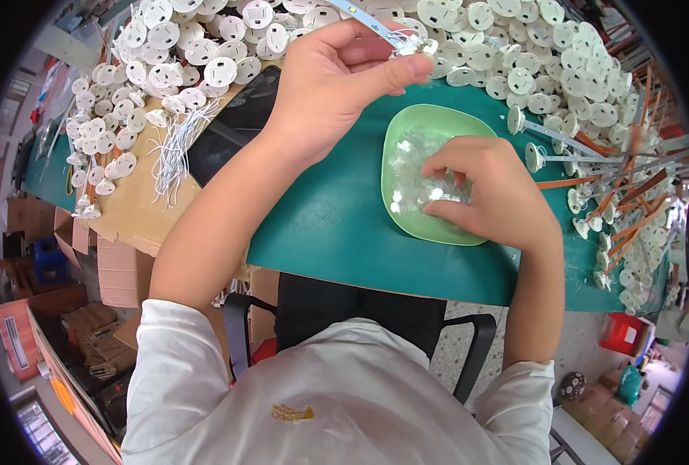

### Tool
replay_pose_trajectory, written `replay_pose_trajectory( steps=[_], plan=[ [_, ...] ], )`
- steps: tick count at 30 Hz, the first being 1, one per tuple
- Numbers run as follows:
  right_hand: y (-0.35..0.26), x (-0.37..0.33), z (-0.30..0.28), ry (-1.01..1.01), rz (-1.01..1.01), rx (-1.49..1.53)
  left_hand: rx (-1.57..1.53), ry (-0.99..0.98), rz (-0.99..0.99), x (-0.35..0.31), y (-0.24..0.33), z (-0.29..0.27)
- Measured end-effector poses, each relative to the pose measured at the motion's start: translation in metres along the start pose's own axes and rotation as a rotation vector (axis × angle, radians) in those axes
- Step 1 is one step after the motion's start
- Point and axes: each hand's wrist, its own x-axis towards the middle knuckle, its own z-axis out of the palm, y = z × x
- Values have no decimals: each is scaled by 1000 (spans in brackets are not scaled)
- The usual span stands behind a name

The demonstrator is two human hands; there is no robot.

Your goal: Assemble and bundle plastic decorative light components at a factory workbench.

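My left hand is raised over the table's far middle, closed on an LED strip with thin white wires. The strip slants up and left out of the frame. At the thumb and fingertips sits a small cluster of white parts, too small to tell apart. My right hand reaches into a light green plastic bowl. Its thumb and curled fingers stand apart over small clear plastic pieces; nothing shows between them, though some fingers are hidden.
White round discs pile along the table's far side. More discs on strips lie at the right. White wires rest on cardboard at left, beside a dark flat panel. The green tabletop ends before my chair.
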Motion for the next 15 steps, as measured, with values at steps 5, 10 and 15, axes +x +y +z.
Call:
replay_pose_trajectory(
  steps=[5, 10, 15],
  plan=[
    [-4, 3, 8, 86, -25, 37, -97, -3, -35, -3, 5, 3],
    [-2, 2, 15, 82, -100, 23, -19, -8, -29, -2, 3, 3],
    [-6, 3, 4, 37, 22, 111, -101, 9, -30, 2, -1, 1]
  ],
)
